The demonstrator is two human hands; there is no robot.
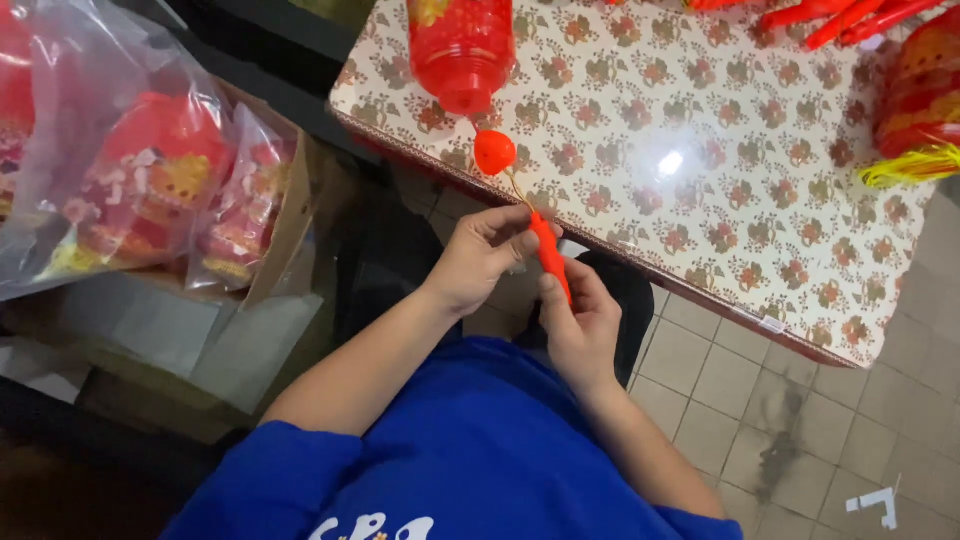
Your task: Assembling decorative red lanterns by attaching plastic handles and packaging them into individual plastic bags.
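Observation:
A red lantern lies on the flower-patterned table, near its left edge. A red bead hangs from the lantern on a thin yellow cord. Below the bead is a slim red tube on the same cord. My left hand pinches the tube's upper end at the table's front edge. My right hand grips the tube's lower part from below. Both hands are just off the table, above my lap.
A second red lantern with a yellow tassel lies at the table's right edge. Several red sticks lie at the far side. A cardboard box with bagged red decorations stands at my left. Tiled floor is below.

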